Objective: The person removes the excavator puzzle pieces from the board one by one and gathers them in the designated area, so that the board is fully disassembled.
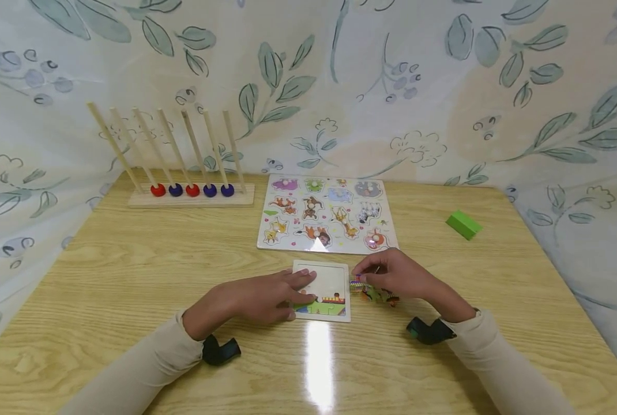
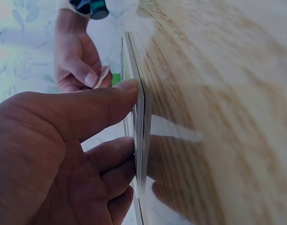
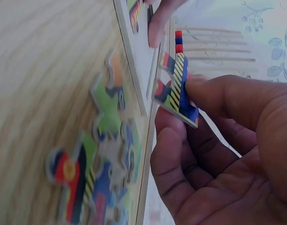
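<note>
A small square wooden puzzle tray [image 1: 330, 280] lies near the table's middle. Joined pieces with a green strip and a train picture [image 1: 331, 305] fill its near part; bare wood shows behind them. My left hand [image 1: 267, 297] rests on the tray's left side with spread fingers; in the left wrist view, the thumb [image 2: 127, 86] touches the tray's edge. Just right of the tray, my right hand [image 1: 404, 276] pinches a jigsaw piece [image 3: 178, 89] with blue, red and yellow-black stripes between thumb and fingers. Several loose jigsaw pieces [image 3: 106, 112] lie beneath it on the table, partly overlapping.
Behind the tray lies an animal peg puzzle board [image 1: 324, 213]. A wooden peg stand [image 1: 194, 199] with red and blue beads stands at the back left. A green block [image 1: 464, 225] sits at the right. Patterned cloth [image 1: 339, 86] hangs behind the table.
</note>
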A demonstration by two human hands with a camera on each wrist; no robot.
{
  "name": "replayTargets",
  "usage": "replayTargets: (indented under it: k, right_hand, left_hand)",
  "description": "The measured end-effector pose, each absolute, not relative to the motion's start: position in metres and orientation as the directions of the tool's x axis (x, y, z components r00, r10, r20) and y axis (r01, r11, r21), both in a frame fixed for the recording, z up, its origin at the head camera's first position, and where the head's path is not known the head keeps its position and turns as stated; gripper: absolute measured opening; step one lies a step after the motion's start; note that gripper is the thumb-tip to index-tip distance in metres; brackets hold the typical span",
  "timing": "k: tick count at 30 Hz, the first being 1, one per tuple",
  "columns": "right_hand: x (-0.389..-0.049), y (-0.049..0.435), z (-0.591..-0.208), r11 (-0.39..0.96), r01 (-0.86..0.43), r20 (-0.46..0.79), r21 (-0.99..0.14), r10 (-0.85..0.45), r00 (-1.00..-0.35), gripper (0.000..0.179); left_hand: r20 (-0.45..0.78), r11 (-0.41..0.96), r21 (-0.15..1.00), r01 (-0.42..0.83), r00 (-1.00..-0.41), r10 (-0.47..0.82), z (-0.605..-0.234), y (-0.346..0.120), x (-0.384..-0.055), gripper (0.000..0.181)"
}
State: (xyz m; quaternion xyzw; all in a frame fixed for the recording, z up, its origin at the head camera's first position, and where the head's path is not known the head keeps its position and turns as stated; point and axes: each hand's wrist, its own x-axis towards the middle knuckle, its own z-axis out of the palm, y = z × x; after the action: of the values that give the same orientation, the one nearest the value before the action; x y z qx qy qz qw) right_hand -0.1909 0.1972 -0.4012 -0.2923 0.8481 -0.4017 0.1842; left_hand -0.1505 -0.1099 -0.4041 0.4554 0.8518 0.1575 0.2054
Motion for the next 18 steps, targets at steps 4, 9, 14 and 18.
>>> replayTargets:
  k: [4, 9, 14, 18]
  right_hand:
    - [-0.191, 0.206, -0.399, 0.525, -0.335, -0.087, -0.782, -0.625, -0.776, 0.016]
    - [-0.189, 0.214, -0.399, 0.549, -0.306, -0.116, -0.778, -0.604, -0.789, 0.017]
    - [-0.188, 0.224, -0.398, 0.549, -0.304, -0.117, -0.778, -0.602, -0.79, 0.016]
    - [-0.187, 0.231, -0.396, 0.554, -0.296, -0.124, -0.779, -0.598, -0.792, 0.016]
  left_hand:
    - [-0.207, 0.536, 0.451, 0.714, -0.5, 0.841, -0.403, -0.11, -0.15, 0.046]
    - [-0.207, 0.531, 0.462, 0.711, -0.495, 0.844, -0.403, -0.11, -0.15, 0.046]
    - [-0.211, 0.53, 0.463, 0.71, -0.493, 0.844, -0.403, -0.11, -0.15, 0.046]
    - [-0.212, 0.531, 0.461, 0.711, -0.493, 0.844, -0.403, -0.109, -0.149, 0.046]
